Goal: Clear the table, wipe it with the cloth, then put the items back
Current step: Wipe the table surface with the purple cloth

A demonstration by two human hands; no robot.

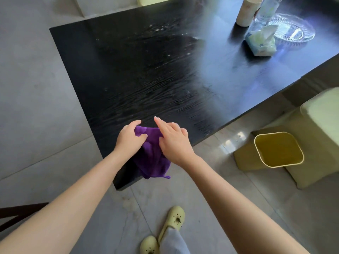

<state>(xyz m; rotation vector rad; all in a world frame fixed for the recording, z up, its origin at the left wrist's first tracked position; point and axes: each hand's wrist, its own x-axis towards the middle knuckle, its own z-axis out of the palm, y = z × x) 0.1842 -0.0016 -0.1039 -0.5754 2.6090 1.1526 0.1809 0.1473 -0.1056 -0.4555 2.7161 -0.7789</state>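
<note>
Bare forearms, pale yellow-green perforated clogs, and a light grey trouser leg.

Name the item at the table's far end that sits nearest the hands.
The tissue pack. It lies closer to the hands and cloth than the glass dish and the white cup behind it.

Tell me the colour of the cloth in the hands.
Purple cloth, clearest in the head view.

Grey tiled floor, glossy in places; pale green stool; yellow-green bin beside it.
</note>
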